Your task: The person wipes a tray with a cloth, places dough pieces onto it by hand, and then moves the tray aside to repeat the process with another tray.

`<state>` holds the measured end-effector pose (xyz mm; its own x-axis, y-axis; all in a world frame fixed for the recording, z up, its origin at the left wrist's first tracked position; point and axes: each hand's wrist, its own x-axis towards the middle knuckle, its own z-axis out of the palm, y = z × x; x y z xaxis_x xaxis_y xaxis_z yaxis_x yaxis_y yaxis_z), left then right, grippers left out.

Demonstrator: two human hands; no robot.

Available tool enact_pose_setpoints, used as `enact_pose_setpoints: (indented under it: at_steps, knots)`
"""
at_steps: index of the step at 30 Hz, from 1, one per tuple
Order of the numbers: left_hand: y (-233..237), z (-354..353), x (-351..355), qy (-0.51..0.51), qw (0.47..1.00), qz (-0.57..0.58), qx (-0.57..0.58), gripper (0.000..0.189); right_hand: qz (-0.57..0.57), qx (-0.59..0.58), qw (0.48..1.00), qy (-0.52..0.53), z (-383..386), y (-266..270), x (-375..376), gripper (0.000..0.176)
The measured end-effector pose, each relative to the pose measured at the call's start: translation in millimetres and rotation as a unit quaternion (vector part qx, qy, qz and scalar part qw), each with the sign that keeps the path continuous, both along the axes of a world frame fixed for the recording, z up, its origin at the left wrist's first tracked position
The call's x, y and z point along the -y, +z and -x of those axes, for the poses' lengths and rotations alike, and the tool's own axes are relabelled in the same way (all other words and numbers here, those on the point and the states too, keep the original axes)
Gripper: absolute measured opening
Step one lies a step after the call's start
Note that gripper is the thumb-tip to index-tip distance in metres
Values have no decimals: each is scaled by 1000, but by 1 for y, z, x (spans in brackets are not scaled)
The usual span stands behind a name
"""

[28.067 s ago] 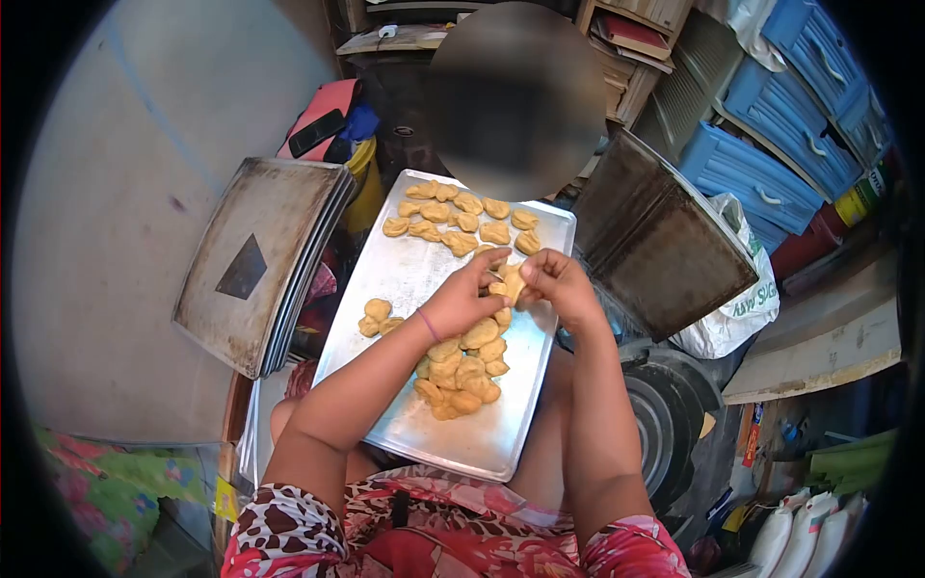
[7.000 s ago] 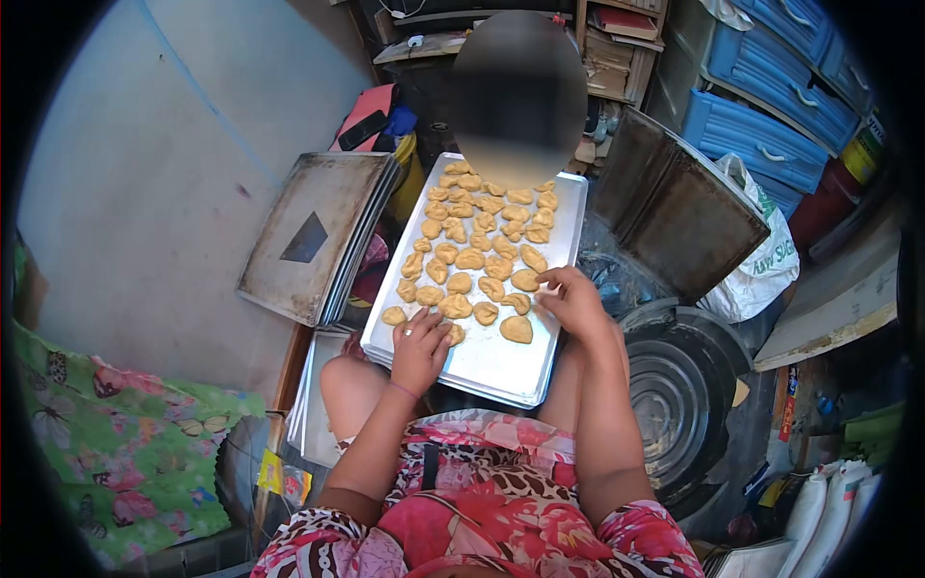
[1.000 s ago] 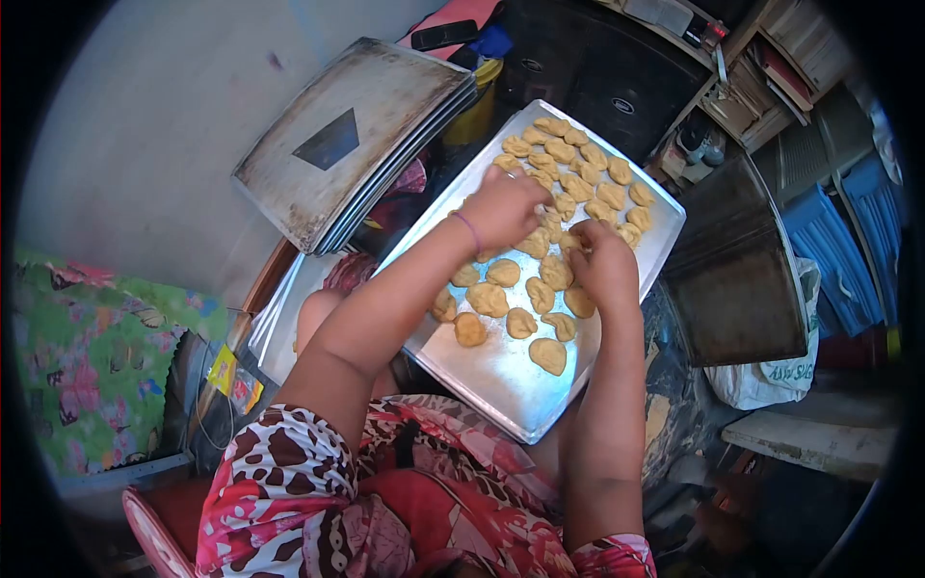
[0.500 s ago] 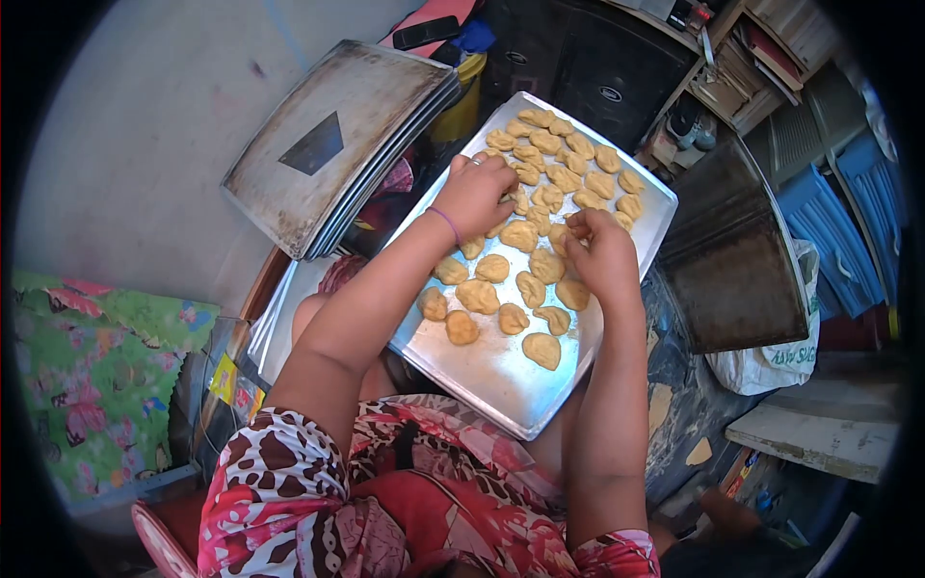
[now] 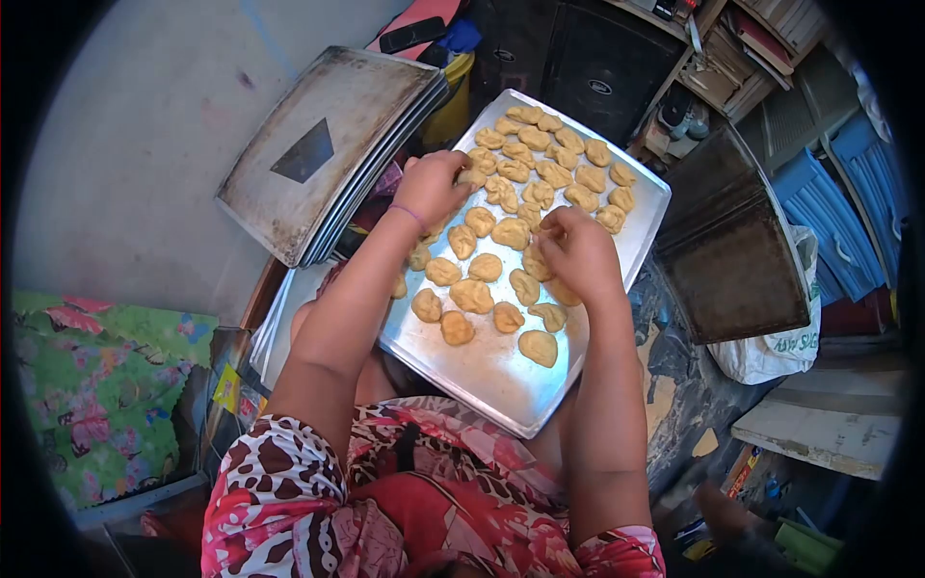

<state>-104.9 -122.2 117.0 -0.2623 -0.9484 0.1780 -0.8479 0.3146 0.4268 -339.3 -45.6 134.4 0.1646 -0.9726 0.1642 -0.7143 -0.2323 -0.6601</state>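
Observation:
A silver metal tray (image 5: pixel 462 371) lies tilted across my lap, with several flattened yellowish dough pieces spread over its upper and middle parts. My left hand (image 5: pixel 436 189) is at the tray's left edge, fingers curled onto a dough piece (image 5: pixel 471 180). My right hand (image 5: pixel 580 252) is over the middle right of the tray, its fingers bent down at the dough there; its fingertips are partly hidden, so what they hold cannot be made out. A round dough piece (image 5: pixel 538 348) lies nearest the bare lower end.
A stack of worn baking trays (image 5: pixel 337 135) stands at the left, a phone (image 5: pixel 412 35) behind it. Black speakers (image 5: pixel 599 72) are beyond the tray. At the right are a dark metal pan (image 5: pixel 737 255), a white sack (image 5: pixel 771 352) and blue plastic drawers (image 5: pixel 833 222).
My left hand has moved left from the tray's middle to its left edge, uncovering dough pieces. My right hand has shifted slightly left and down.

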Motion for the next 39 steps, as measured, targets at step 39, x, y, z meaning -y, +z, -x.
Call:
enact_pose_setpoints:
  at_steps: [39]
  knots:
    - [8,1,-77,-36,999,-5,-20,25,-173,-147,974,-18,40,18,-39,32]
